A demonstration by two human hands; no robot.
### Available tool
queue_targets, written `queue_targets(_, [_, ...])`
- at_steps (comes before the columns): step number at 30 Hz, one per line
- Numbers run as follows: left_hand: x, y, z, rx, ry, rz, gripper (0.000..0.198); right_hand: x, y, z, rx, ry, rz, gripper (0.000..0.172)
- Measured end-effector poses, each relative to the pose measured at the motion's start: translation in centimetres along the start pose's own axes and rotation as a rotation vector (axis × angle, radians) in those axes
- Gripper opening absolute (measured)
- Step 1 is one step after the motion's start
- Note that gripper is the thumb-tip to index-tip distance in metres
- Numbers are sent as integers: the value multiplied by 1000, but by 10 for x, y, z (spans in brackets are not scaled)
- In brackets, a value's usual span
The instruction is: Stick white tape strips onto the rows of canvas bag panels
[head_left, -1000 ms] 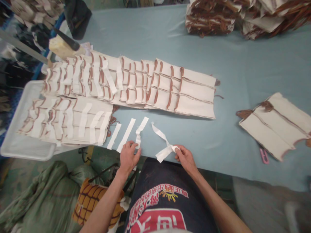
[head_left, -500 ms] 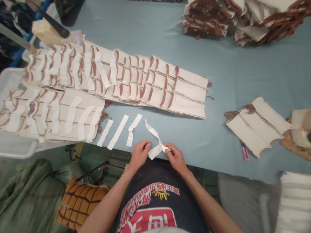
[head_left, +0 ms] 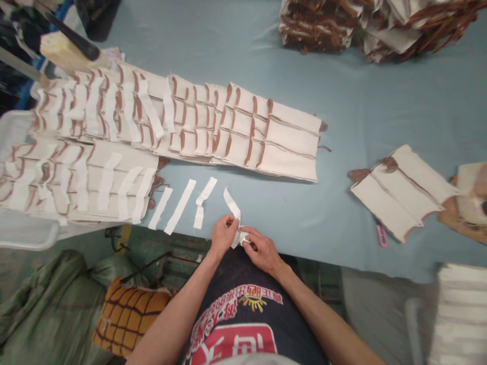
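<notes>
At the table's front edge, my left hand point(head_left: 225, 234) pinches a white fabric strip point(head_left: 231, 202), whose free end trails up over the blue surface. Close beside it, my right hand point(head_left: 262, 248) is closed on the crumpled lower part of the strip; the fingers hide much of that part. Left of my hands lie loose strips: a kinked strip point(head_left: 204, 202), a straight strip point(head_left: 180, 207) and a shorter strip point(head_left: 160, 208). Beyond them, overlapping cream fabric pieces with brown edging point(head_left: 291, 147) form a long row, some with white strips across them.
A nearer stack of cream pieces point(head_left: 95, 177) sits partly over a white plastic tray point(head_left: 28, 235). Rightward are a separate cream piece point(head_left: 403, 192) and a pink clip-like object point(head_left: 382, 236). Bundles with brown cords point(head_left: 315, 30) lie at the back of the blue table point(head_left: 213, 40).
My left hand has moved right and taken hold of the strip. My right hand has shifted slightly left, bringing both hands together. The view has shifted a little.
</notes>
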State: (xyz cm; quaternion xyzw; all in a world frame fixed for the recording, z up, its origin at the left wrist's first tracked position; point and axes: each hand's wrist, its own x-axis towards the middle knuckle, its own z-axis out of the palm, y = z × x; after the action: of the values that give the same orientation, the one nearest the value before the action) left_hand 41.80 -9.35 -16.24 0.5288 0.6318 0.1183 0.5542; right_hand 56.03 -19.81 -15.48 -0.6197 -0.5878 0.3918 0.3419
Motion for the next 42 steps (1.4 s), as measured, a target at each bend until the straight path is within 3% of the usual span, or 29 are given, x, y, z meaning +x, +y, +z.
queue_targets(4, [3,-4,-3,-244,-4,-50,25,-1,-10,-1,-55,-54,-61,16])
queue_targets(9, [5,-10,-24,-501,-78,-150,26,-9,-20,-3,-73,-103,-87,16])
queue_targets(16, [10,-15,-38,-605,-98,-231,23,-17,-19,-14,7,-110,-13,17])
queue_targets(21, [10,-14,-46,-549,-99,-242,23,-31,-10,-29,120,-85,150,18])
queue_targets(28, [7,-17,-56,-345,-66,-218,26,-53,-2,-58,194,71,391,32])
queue_targets(33, [-11,-20,-61,-58,76,-70,31,-54,-21,-76,314,122,504,45])
queue_targets(37, [-33,-22,-64,116,159,77,44,-46,-39,-88,413,137,514,51])
queue_targets(42, [-52,-29,-62,217,245,192,39,-36,-58,-96,519,138,499,53])
